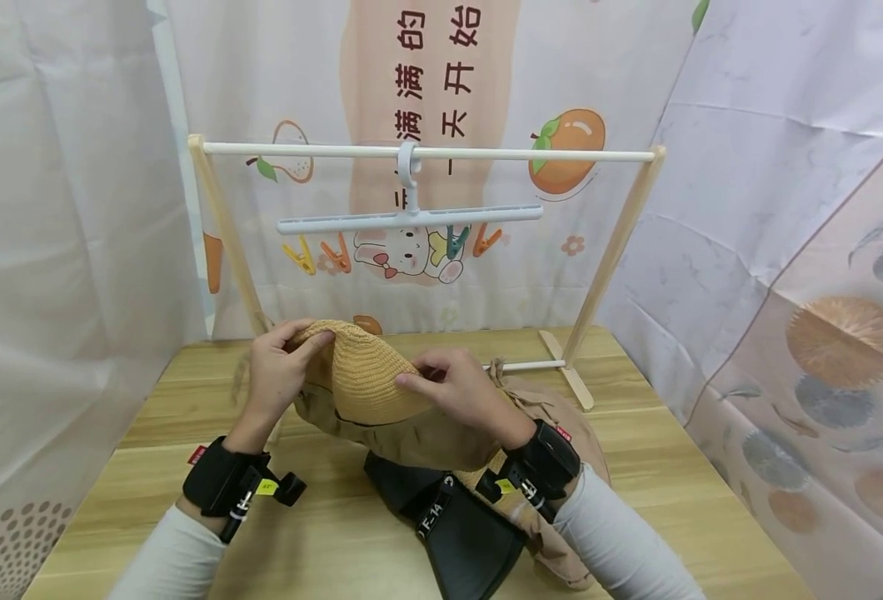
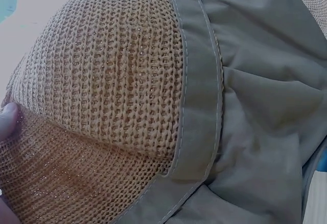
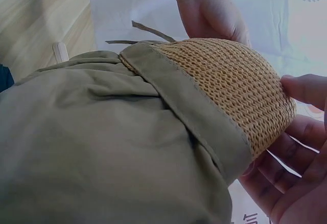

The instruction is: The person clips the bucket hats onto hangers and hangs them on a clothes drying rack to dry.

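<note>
Both hands hold up a sun hat with a yellow knitted crown (image 1: pixel 370 375) and a wide khaki cloth brim (image 3: pixel 117 147), above the table. My left hand (image 1: pixel 280 367) pinches the crown at its left between thumb and fingers. On the other side, my right hand (image 1: pixel 464 392) grips the crown with the thumb on the near face and the fingers behind. The knit crown is folded inward in the left wrist view (image 2: pixel 117 70). Below the hat lie a black hat (image 1: pixel 471 533) with "F-14" lettering and a partly hidden pinkish-tan cloth hat (image 1: pixel 561 417).
Behind the hands, a wooden rack (image 1: pixel 614 250) with a white top rail (image 1: pixel 299 151) stands on the wood-grain table (image 1: pixel 321 517). A pale blue hanger (image 1: pixel 351 222) hangs from the rail. Several coloured clips, including a yellow clip (image 1: pixel 301 255), show beneath it. Printed curtains surround the table.
</note>
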A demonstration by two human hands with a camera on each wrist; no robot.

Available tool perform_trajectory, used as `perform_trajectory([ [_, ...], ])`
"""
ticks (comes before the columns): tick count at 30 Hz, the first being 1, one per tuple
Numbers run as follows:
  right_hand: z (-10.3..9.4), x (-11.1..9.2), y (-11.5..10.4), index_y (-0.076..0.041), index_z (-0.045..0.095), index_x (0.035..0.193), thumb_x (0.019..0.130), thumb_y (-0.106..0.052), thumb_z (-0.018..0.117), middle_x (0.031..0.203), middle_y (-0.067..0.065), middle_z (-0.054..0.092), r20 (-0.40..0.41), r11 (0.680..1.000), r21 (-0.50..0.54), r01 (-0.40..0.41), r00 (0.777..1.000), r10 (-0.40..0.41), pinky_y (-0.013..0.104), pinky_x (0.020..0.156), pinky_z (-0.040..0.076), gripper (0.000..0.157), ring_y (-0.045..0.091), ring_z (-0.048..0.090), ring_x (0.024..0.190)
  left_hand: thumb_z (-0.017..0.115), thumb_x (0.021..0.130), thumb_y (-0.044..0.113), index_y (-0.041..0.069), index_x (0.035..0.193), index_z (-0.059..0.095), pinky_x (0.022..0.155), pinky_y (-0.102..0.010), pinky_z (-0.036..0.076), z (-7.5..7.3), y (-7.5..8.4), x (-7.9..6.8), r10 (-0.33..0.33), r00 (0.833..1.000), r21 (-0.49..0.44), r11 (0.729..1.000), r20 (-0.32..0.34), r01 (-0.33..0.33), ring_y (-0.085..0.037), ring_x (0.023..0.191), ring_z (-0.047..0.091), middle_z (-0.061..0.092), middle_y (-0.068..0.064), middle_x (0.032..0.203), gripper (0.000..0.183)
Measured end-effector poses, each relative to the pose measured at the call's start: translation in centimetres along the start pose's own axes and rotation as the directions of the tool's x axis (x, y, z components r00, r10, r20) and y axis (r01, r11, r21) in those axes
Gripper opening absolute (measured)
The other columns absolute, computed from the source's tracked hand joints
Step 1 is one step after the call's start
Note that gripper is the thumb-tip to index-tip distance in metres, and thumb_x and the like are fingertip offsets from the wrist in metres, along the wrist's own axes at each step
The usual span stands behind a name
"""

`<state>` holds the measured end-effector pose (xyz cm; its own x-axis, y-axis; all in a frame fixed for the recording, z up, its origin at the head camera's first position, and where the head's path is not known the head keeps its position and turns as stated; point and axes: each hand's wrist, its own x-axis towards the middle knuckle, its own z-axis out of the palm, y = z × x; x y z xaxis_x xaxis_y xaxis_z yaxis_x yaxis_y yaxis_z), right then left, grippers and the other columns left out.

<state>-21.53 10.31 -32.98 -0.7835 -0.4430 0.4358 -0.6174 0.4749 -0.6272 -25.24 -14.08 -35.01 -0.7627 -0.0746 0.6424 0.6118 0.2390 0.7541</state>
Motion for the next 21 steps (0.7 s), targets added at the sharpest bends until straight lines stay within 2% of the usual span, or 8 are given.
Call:
perform_trajectory([
  [6,-0.2,0.0,0.0,-0.016,0.071,0.084,0.086,-0.032,0.066,0.075,0.0,0.066,0.027,0.999,0.034,-0.037,0.999,0.036,0.028,0.062,0.052,0.017,0.009,0.058,0.068,0.071,0.08,0.01,0.002,0.095,0.072,0.063,-0.01,0.049,0.3,-0.3,-0.2,-0.002,1.0,-0.032,0.999,-0.003,0.002,-0.004,0.078,0.063,0.064,0.017,0.086,0.017],
  [10,-0.9,-0.1,-2.0,-0.01,0.07,0.081,0.087,-0.024,0.066,0.072,0.004,0.062,0.029,0.997,0.034,-0.07,0.997,0.069,0.027,0.059,0.048,0.015,0.013,0.055,0.065,0.071,0.081,0.01,0.001,0.095,0.072,0.064,-0.01,0.05,0.5,-0.5,-0.1,-0.008,1.0,-0.046,0.999,0.009,0.008,-0.004,0.077,0.063,0.064,0.017,0.085,0.017],
  [13,-1.5,-0.3,-3.4,-0.005,0.068,0.08,0.086,-0.016,0.066,0.068,0.005,0.058,0.026,0.997,0.02,-0.077,0.997,0.076,0.025,0.057,0.045,0.012,0.016,0.052,0.063,0.071,0.081,0.012,0.002,0.096,0.072,0.063,-0.011,0.05,0.8,-0.7,0.0,-0.019,1.0,-0.042,0.999,0.019,0.019,-0.004,0.077,0.063,0.065,0.011,0.086,0.018],
  [17,-1.7,-0.2,-3.2,-0.005,0.068,0.079,0.085,-0.014,0.067,0.065,0.003,0.054,0.011,0.998,0.009,-0.059,0.998,0.059,0.023,0.056,0.044,0.011,0.013,0.05,0.06,0.072,0.081,0.015,0.004,0.096,0.072,0.062,-0.012,0.049,1.1,-0.7,0.0,-0.025,0.999,-0.03,0.999,0.021,0.025,-0.007,0.077,0.061,0.065,-0.001,0.087,0.019],
  [21,-1.9,-0.1,-2.9,-0.005,0.069,0.082,0.084,-0.013,0.068,0.068,0.006,0.059,-0.002,0.998,0.0,-0.059,0.998,0.059,0.026,0.06,0.05,0.009,0.013,0.053,0.063,0.072,0.08,0.016,0.004,0.095,0.072,0.061,-0.013,0.048,1.3,-0.6,0.1,-0.029,0.999,-0.022,0.999,0.018,0.03,-0.008,0.077,0.06,0.065,-0.005,0.088,0.019],
])
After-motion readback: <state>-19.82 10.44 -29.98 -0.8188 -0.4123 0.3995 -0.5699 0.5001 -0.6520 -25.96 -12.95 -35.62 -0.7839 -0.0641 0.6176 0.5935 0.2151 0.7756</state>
